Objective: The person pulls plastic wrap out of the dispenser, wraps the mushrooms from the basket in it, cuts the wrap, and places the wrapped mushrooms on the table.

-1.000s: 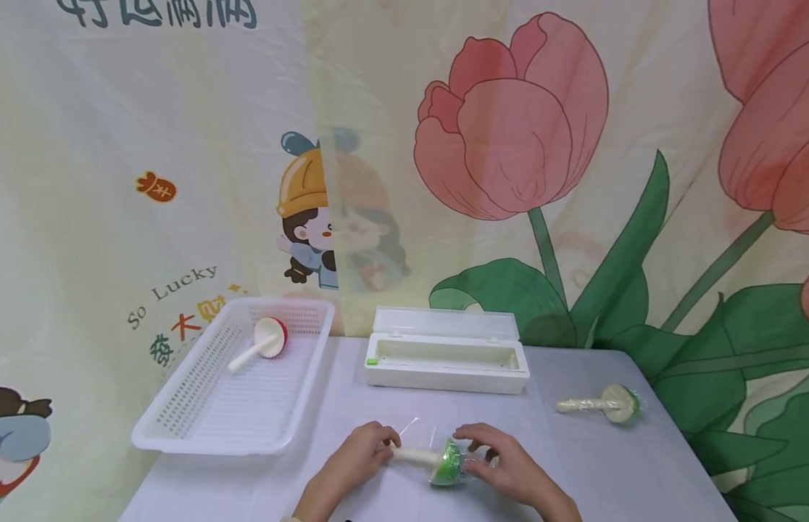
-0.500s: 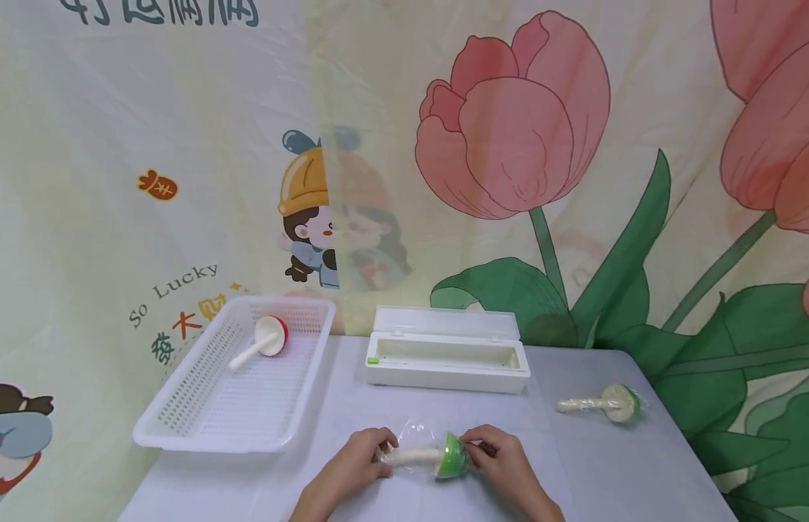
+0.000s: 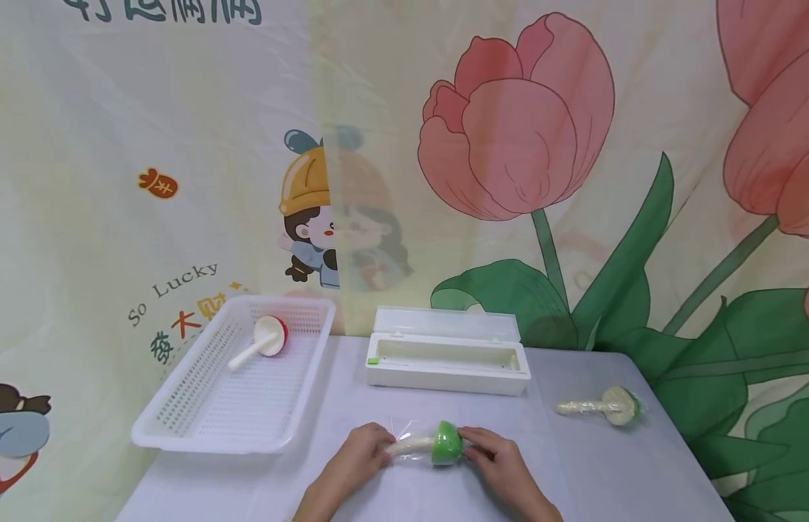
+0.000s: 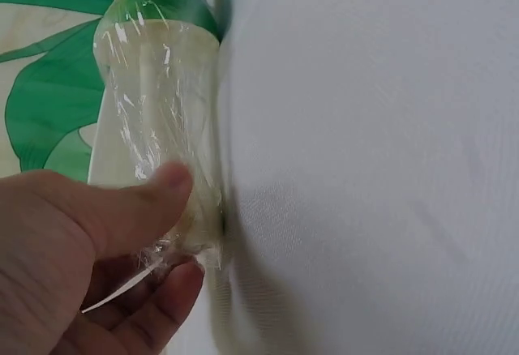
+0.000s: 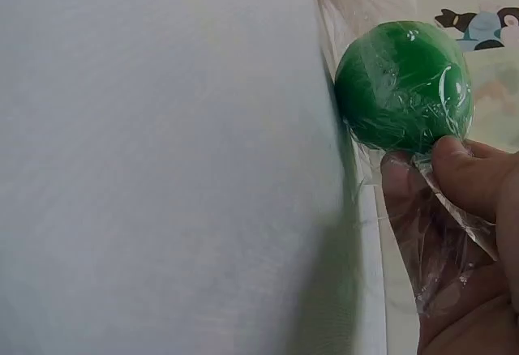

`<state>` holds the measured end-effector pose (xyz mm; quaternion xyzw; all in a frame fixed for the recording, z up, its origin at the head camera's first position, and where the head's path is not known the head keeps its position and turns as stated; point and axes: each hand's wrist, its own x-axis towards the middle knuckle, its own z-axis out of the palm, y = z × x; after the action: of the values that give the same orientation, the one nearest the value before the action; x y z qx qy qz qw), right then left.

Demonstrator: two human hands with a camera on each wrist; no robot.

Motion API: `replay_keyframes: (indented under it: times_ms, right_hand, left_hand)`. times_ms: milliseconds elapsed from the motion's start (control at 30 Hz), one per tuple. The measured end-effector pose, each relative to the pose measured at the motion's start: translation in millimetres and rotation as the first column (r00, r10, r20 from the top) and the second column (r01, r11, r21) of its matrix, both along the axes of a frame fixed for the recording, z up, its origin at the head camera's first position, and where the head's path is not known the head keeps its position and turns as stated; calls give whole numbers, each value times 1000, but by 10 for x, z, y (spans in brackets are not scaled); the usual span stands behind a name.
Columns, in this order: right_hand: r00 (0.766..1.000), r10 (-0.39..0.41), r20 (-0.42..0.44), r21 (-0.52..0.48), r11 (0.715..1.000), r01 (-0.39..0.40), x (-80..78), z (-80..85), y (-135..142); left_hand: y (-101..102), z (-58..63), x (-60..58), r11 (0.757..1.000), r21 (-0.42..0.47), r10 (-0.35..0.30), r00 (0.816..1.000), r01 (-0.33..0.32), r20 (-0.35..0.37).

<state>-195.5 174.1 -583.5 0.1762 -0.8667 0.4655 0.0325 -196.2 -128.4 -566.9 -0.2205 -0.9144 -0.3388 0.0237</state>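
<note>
A mushroom-shaped toy (image 3: 446, 444), with a green domed cap and a pale stem, lies sideways over the table inside clear plastic film. My left hand (image 3: 360, 455) pinches the stem end through the film; in the left wrist view its thumb (image 4: 166, 197) presses on the wrapped stem. On the cap side, my right hand (image 3: 499, 464) pinches gathered film between thumb and finger, close against the cap. The right wrist view shows the smooth green cap (image 5: 405, 87) under shiny film, with loose film (image 5: 438, 250) trailing over the fingers.
A white basket (image 3: 215, 442) at left holds a red-capped mushroom-shaped toy (image 3: 269, 338). Behind the hands stands a long white box (image 3: 446, 378), its lid raised, with a small green piece on its edge. Another film-wrapped green-capped toy (image 3: 616, 406) lies at right.
The right hand has come in against the cap and now pinches the film there. The cap has turned and shifted slightly away from the person. The left hand stays at the stem end.
</note>
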Motion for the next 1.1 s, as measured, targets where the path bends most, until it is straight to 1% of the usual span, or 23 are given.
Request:
replay_keyframes:
  times_ms: [67, 167, 233, 400, 500, 600, 700, 767, 833, 900, 1000, 1100]
  right_hand:
    - [1000, -24, -18, -45, 999, 23, -14, -20, 4]
    - [998, -45, -46, -73, 996, 41, -37, -21, 10]
    - [998, -49, -31, -97, 994, 45, -43, -8, 11]
    - [996, -73, 52, -146, 986, 80, -38, 34, -23]
    - [994, -104, 37, -160, 981, 109, -41, 41, -61]
    - [996, -92, 1, -150, 985, 91, -42, 31, -87]
    - [998, -54, -28, -109, 993, 50, -38, 19, -97]
    - [998, -51, -46, -77, 996, 47, -39, 1, -110]
    - [996, -71, -54, -69, 995, 68, -39, -19, -129]
    - [992, -107, -71, -89, 991, 101, -40, -36, -148]
    - [980, -177, -92, -130, 978, 164, -51, -35, -167]
    - [966, -238, -96, -152, 963, 222, -64, -22, -172]
  left_hand:
    - [18, -7, 1, 1000, 11, 4, 1000, -4, 21]
    - [20, -21, 3, 1000, 20, 0, 1000, 0, 18]
    - [10, -24, 0, 1000, 29, -9, 1000, 8, 8]
    - [-32, -10, -7, 1000, 26, -2, 1000, 2, 5]
    - [-53, -6, -14, 1000, 10, 0, 1000, 0, -1]
    - [-57, -17, -29, 1000, 15, -1, 1000, 1, 11]
    - [-41, -21, -47, 998, 53, 14, 998, -17, 59]
    - [-31, -34, -54, 997, 70, 20, 995, -26, 93]
    - [-29, -55, -50, 997, 76, 21, 994, -29, 105]
    - [-34, -74, -39, 997, 75, 10, 995, -17, 97]
    - [-47, -85, -30, 995, 99, -17, 998, 10, 61]
    - [-60, -79, -22, 992, 122, -37, 998, 30, 55]
